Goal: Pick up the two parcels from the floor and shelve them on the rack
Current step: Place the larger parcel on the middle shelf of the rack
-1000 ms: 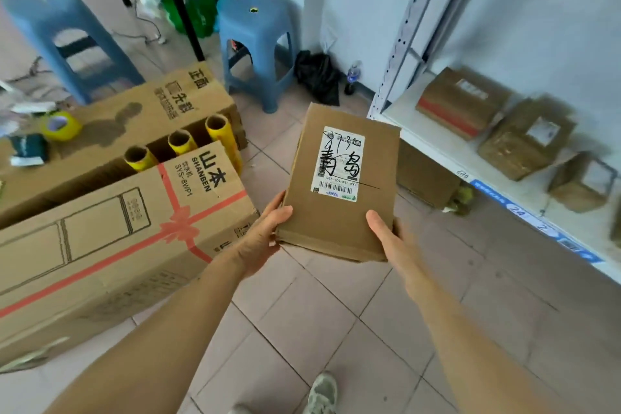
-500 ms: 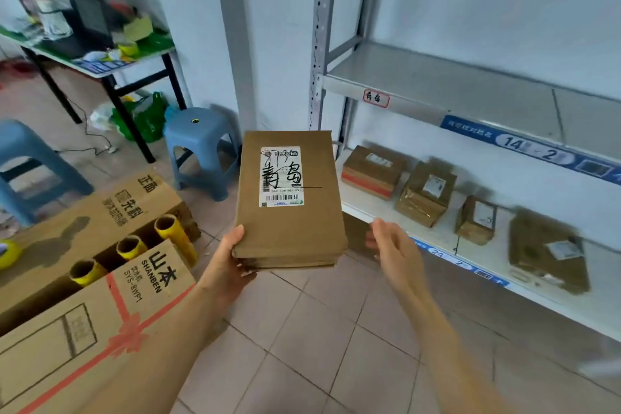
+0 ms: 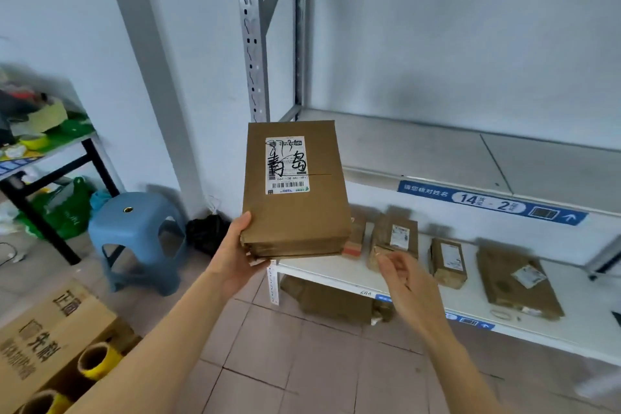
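A flat brown cardboard parcel (image 3: 295, 212) with a white label and black handwriting is held up in front of the metal rack (image 3: 420, 158). My left hand (image 3: 237, 254) grips its near left corner from below. The parcel's near edge looks layered, so it may be two stacked parcels; I cannot tell. My right hand (image 3: 408, 282) is off the parcel, fingers apart, to its lower right, above the front of the lower white shelf (image 3: 336, 270). The grey upper shelf, labelled 14-2, lies just behind the parcel and holds nothing.
Several brown parcels (image 3: 447, 260) lie on the lower shelf, more under it. A blue stool (image 3: 134, 232) stands left of the rack post, a black bag beside it. A cluttered table (image 3: 43, 144) is far left. Long cartons with yellow tape rolls (image 3: 53, 346) lie on the floor at bottom left.
The parcel has risen toward the rack and my view has swung up to the shelves. My right hand let go of the parcel's right edge; only the left hand holds it now.
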Motion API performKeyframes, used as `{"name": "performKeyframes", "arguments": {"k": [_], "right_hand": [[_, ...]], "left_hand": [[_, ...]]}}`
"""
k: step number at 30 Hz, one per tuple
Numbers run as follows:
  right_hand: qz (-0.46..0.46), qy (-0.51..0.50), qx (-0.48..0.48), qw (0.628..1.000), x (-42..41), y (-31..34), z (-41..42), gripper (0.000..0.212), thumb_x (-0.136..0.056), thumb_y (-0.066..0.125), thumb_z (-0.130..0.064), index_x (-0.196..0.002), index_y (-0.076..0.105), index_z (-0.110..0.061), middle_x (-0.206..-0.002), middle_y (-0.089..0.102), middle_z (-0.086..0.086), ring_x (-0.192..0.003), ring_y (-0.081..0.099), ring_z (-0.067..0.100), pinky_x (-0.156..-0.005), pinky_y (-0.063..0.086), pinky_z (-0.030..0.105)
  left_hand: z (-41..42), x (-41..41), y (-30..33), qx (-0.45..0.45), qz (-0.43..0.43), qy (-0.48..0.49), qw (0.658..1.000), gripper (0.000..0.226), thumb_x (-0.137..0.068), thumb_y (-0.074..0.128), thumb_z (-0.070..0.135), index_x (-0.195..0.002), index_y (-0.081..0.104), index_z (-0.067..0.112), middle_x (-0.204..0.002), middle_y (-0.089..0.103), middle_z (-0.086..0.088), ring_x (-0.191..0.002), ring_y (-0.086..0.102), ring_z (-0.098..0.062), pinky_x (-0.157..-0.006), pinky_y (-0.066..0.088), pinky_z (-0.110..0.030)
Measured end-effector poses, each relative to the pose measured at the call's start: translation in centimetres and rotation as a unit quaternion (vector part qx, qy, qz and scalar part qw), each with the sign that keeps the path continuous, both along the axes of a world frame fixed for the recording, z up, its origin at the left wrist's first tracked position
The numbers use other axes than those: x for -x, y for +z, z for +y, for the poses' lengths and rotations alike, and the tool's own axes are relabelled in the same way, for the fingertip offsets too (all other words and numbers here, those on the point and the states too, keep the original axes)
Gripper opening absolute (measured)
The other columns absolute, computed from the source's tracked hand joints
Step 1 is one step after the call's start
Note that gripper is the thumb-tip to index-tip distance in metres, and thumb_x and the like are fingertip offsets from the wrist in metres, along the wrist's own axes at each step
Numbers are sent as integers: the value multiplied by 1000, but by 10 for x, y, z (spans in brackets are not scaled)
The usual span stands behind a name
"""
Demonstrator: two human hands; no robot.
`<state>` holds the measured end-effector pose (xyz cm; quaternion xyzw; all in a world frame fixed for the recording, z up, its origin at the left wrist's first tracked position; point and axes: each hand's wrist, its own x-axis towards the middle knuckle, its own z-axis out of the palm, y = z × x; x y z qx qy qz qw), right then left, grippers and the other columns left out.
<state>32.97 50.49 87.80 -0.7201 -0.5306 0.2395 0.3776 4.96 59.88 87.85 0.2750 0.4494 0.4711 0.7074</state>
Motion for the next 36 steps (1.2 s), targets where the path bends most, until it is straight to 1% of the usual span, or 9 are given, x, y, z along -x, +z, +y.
{"name": "performKeyframes", "arguments": {"k": [5, 11, 14, 16, 21, 27, 30, 32, 36], "right_hand": [[-17, -46, 3, 999, -26, -9, 41, 11, -88, 51, -54, -93, 54, -44, -100, 64, -12, -90, 59, 1, -87, 53, 37], [-27, -59, -2, 998, -58, 0, 145, 28, -91, 49, -52, -101, 60, -27, -97, 65, -4, -91, 62, 15, -77, 47, 28], [-44, -43, -15, 998, -68, 17, 208, 36, -90, 47, -55, -110, 59, -28, -105, 64, -8, -97, 61, 13, -86, 50, 34], [-58, -34, -26, 997, -74, 33, 249, 41, -91, 47, -54, -118, 58, -25, -110, 62, -7, -96, 57, 10, -87, 47, 31], [-53, 3, -64, 997, -85, 70, 326, 42, -93, 48, -48, -119, 60, -18, -119, 66, 1, -98, 60, 13, -92, 49, 34], [-47, 21, -72, 996, -86, 80, 386, 42, -96, 42, -48, -118, 60, -18, -118, 65, 0, -96, 56, 11, -87, 41, 27], [-24, 14, -62, 998, -81, 78, 407, 56, -88, 27, -62, -113, 59, -23, -107, 61, -7, -94, 55, 11, -90, 45, 30], [-3, 10, -51, 999, -77, 78, 417, 67, -80, 22, -66, -118, 57, -24, -105, 58, -10, -97, 54, 11, -89, 41, 29], [20, -12, -62, 998, -73, 73, 440, 67, -82, 22, -66, -118, 59, -23, -105, 63, -5, -99, 62, 17, -85, 39, 27]], "left_hand": [[89, -29, 22, -9, 3, -55, 998, 87, -54, 71, 61, -130, 55, 21, -135, 58, -12, -122, 55, -30, -109, 38, -50], [179, -64, 27, -18, -10, -60, 998, 96, -51, 73, 60, -136, 49, 22, -135, 56, -14, -116, 57, -30, -104, 42, -52], [218, -76, 30, -21, -14, -47, 999, 97, -50, 74, 59, -135, 51, 20, -134, 56, -13, -113, 58, -29, -99, 46, -49], [241, -83, 34, -23, -16, -38, 999, 97, -49, 74, 59, -135, 51, 19, -130, 57, -14, -110, 58, -28, -90, 50, -45], [297, -96, 47, -40, 1, -27, 999, 98, -49, 71, 59, -135, 50, 17, -126, 58, -13, -114, 56, -30, -105, 41, -51], [368, -106, 55, -32, 8, -45, 998, 108, -43, 79, 58, -138, 47, 18, -133, 54, -15, -118, 55, -32, -104, 43, -50], [401, -115, 59, -26, 16, -73, 997, 99, -47, 75, 58, -135, 49, 22, -131, 55, -15, -118, 55, -32, -103, 44, -50], [419, -122, 62, -24, 23, -94, 995, 86, -50, 74, 58, -127, 53, 25, -125, 57, -13, -116, 56, -33, -106, 41, -52], [455, -131, 63, -12, 36, -131, 991, 67, -66, 68, 57, -124, 55, 25, -114, 58, -10, -109, 57, -29, -108, 39, -52]]}}
